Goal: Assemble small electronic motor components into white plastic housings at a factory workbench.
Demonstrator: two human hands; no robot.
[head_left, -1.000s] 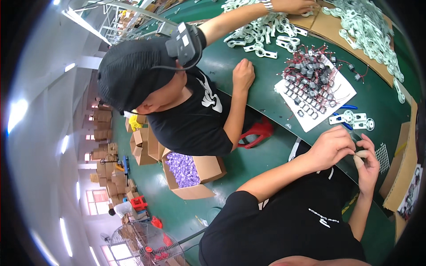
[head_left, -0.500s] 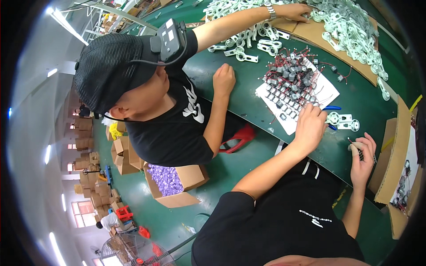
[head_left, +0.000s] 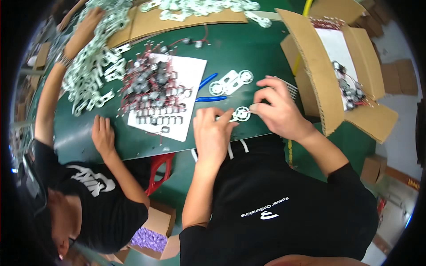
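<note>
My left hand (head_left: 210,133) is closed on a pale plastic part (head_left: 242,114) with a spoked ring, just above the near table edge. At the right rim of that ring are the pinched fingertips of my right hand (head_left: 280,111); what they hold, if anything, is too small to make out. Two more pale plastic parts (head_left: 230,83) lie side by side beyond my hands. A tool with blue handles (head_left: 211,99) rests left of them, partly on white paper. On the paper sits a heap of small motors (head_left: 153,82) with red and black wires, some lined up in rows.
At the right stands an open cardboard box (head_left: 310,75) with more wired motors inside. Pale plastic parts (head_left: 95,66) are piled at the far left and on cardboard (head_left: 213,17). A co-worker's hand (head_left: 103,136) lies on the table; their other arm reaches into the pile.
My view has swung to the right. My left hand now holds a plastic part, and my right hand has come in to its ring. The co-worker's arm still reaches to the pile.
</note>
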